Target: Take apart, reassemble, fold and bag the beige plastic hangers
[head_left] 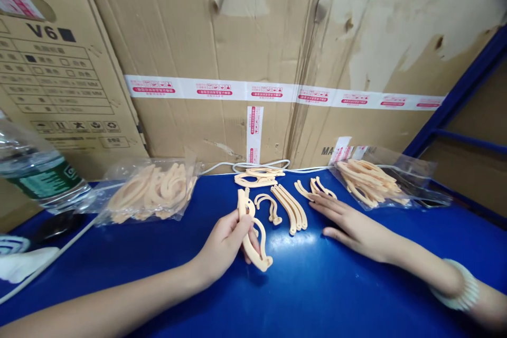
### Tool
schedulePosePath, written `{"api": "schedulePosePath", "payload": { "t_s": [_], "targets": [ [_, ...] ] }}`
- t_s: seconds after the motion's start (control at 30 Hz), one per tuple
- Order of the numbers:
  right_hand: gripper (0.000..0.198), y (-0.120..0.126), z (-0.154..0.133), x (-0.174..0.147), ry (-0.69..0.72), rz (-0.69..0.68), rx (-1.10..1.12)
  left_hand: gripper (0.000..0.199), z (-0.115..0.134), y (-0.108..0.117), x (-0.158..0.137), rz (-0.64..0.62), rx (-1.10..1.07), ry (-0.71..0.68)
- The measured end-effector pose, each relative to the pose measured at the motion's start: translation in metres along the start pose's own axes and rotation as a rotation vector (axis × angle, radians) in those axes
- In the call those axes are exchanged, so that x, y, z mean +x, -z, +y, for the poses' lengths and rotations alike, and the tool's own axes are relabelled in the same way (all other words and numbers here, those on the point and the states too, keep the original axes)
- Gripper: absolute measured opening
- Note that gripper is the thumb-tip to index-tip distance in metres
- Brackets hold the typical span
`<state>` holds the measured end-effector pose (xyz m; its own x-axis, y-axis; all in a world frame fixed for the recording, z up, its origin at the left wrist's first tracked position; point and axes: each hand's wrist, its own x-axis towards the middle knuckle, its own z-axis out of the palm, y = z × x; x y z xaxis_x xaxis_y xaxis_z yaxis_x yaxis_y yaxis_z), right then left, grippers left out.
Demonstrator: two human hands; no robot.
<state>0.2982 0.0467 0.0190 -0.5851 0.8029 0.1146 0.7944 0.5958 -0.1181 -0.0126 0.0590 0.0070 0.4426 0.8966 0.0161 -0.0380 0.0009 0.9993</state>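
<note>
1 pc in hand, more loose

L hand (225,237) pinches curved pc (253,255), ctr, seemingly part-joined. R hand (351,223) spread, fingertips over short pcs (302,190), right of ctr. Prob. early: 3 strips (291,207), hook pcs (273,209) loose mid-frame; bagged pcs (158,190) mid-left & mid-right.

Strips (290,208) on tabletop (317,296), cardboard (222,47) behind

Curved strips (290,208): pale peach. Tabletop (301,296): blue. Bottle label (48,180): green, white lettering. Packing tape (233,88): white, red print. Cardboard (186,26): brown. Wristband (461,286): pale mint, ribbed.
</note>
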Motion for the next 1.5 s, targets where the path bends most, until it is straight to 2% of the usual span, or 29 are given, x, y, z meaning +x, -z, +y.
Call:
{"api": "schedulePosePath", "payload": {
  "t_s": [0.1,0.23,0.33,0.43,0.67,0.77,0.83,0.93,1.07,1.27,1.5],
  "targets": [
    [0.049,0.002,0.007,0.009,0.010,0.067,-0.047,0.042,0.000,-0.001,-0.001,0.016,0.025,-0.005],
    [0.043,0.006,-0.016,0.018,0.056,0.184,-0.039,0.041,0.001,-0.002,-0.002,0.002,0.042,-0.017],
    [0.046,0.005,-0.044,0.022,0.144,0.098,0.011,0.039,0.001,-0.002,-0.002,-0.022,0.047,-0.027],
    [0.052,-0.002,-0.058,0.023,0.194,0.007,0.046,0.039,0.001,-0.003,-0.002,-0.016,0.058,-0.016],
    [0.053,-0.022,-0.041,0.021,0.092,0.092,0.043,0.038,0.002,-0.009,-0.015,-0.027,0.032,0.069],
    [0.054,-0.018,-0.050,0.019,0.098,0.205,0.047,0.035,0.003,-0.011,-0.022,-0.026,0.043,0.066],
    [0.052,-0.011,-0.066,0.019,0.169,0.285,0.054,0.034,0.004,-0.012,-0.023,-0.028,0.076,0.041],
    [0.042,-0.005,-0.092,0.021,0.368,0.372,0.036,0.032,0.003,-0.010,-0.023,-0.036,0.098,0.006],
    [0.033,-0.014,-0.109,0.029,0.537,0.471,-0.060,0.028,0.002,-0.006,-0.023,-0.007,0.088,-0.012],
    [0.027,-0.021,-0.109,0.033,0.518,0.428,-0.023,0.023,0.004,-0.005,-0.026,-0.067,0.065,-0.009],
    [0.026,-0.023,-0.109,0.030,0.504,0.399,0.043,0.022,0.006,-0.003,-0.029,-0.022,0.192,-0.066]
  ]
}}
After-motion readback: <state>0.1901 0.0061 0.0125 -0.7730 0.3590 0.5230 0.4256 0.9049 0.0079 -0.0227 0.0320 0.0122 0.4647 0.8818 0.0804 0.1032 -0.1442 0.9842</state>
